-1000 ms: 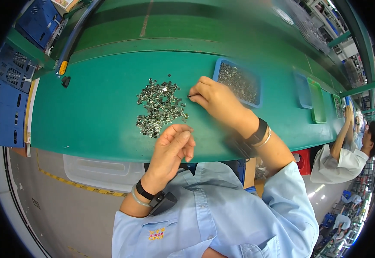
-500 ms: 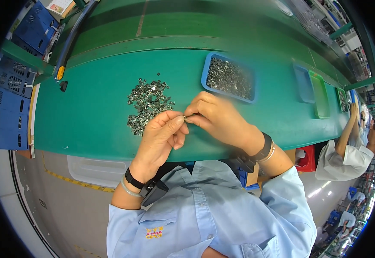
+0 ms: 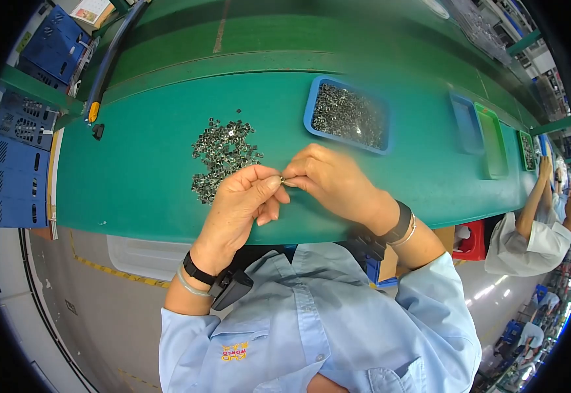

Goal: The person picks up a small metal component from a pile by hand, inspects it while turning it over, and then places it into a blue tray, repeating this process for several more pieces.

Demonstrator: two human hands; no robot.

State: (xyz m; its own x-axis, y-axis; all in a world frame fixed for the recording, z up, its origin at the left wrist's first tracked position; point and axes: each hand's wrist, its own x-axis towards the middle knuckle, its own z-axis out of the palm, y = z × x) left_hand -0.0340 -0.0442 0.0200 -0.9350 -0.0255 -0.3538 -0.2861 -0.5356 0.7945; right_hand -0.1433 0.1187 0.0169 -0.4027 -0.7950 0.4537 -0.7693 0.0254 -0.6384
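My left hand (image 3: 245, 199) and my right hand (image 3: 330, 181) meet above the near part of the green tabletop (image 3: 141, 196). Between their thumbs and forefingers they pinch one small metal part (image 3: 282, 179), mostly covered by the fingertips. The other fingers of my left hand curl loosely below it. Just beyond my left hand lies a loose pile of small shiny metal parts (image 3: 223, 154), with a single one apart at its far end. A blue tray (image 3: 307, 118) filled with similar small metal parts stands beyond my right hand.
On the right stand another blue tray (image 3: 467, 124), a green tray (image 3: 493, 144) and a smaller green tray of parts (image 3: 527, 152). A co-worker in a pale shirt (image 3: 528, 245) sits there. Blue crates (image 3: 15, 183) are stacked at the left, and a red stool (image 3: 472, 241) stands below the table.
The view has shifted slightly. Both hands keep pinching the small metal part at nearly the same place, with only slight finger movement.
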